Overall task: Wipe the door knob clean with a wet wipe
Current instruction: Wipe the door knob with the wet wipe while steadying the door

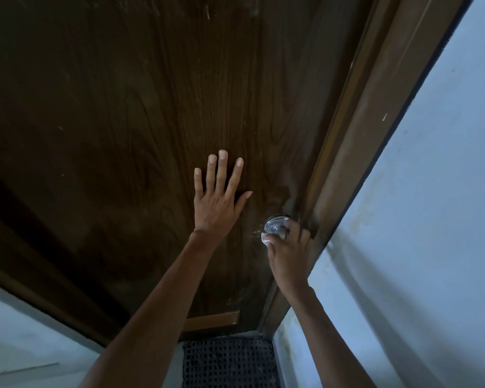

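A shiny metal door knob (275,224) sits on the right side of a dark wooden door (129,113), close to the frame. My right hand (289,256) is wrapped over the knob from below, pressing a white wet wipe (265,238) against it; only a small edge of the wipe shows by my fingers. My left hand (217,197) lies flat on the door panel just left of and above the knob, fingers spread, holding nothing.
A brown door frame (356,152) runs along the door's right edge, with a pale blue wall (431,219) beyond it. A dark perforated mat (227,362) lies on the floor at the foot of the door. Another pale wall (25,340) stands at the lower left.
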